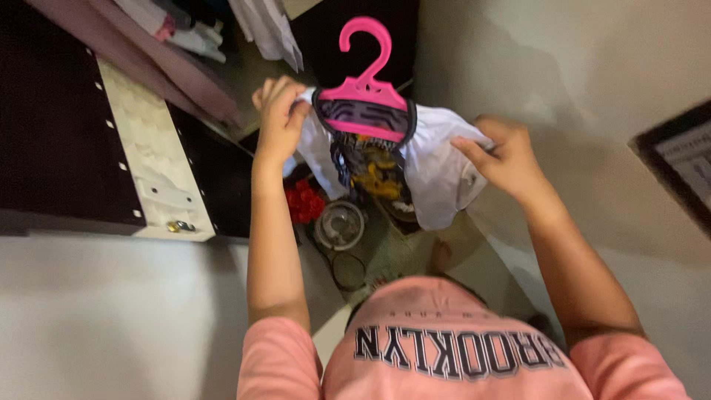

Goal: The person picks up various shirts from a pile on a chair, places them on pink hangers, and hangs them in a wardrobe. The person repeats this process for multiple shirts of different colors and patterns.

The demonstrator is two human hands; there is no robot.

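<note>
Standing open at far left, dark wardrobe door (67, 133). Gripping left shoulder of white shirt (437, 174), left hand (278, 122), fingers clenched on cloth. Hanging between both hands, shirt on pink hanger (364, 74), held up in front of chest. Pinching right shoulder of shirt, right hand (503, 159), fingers closed on fabric.

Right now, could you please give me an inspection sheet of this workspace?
Surface: floor, dim, partly covered.
Job's things: white garment with black trim, hung on a pink hanger.
Clutter: red item and clear round container on the floor.
Grips: left hand and right hand each hold one side of the white garment.
Cables: nothing seen.
Surroundings: dark cupboard at left, pale wall, framed picture at right.
</note>
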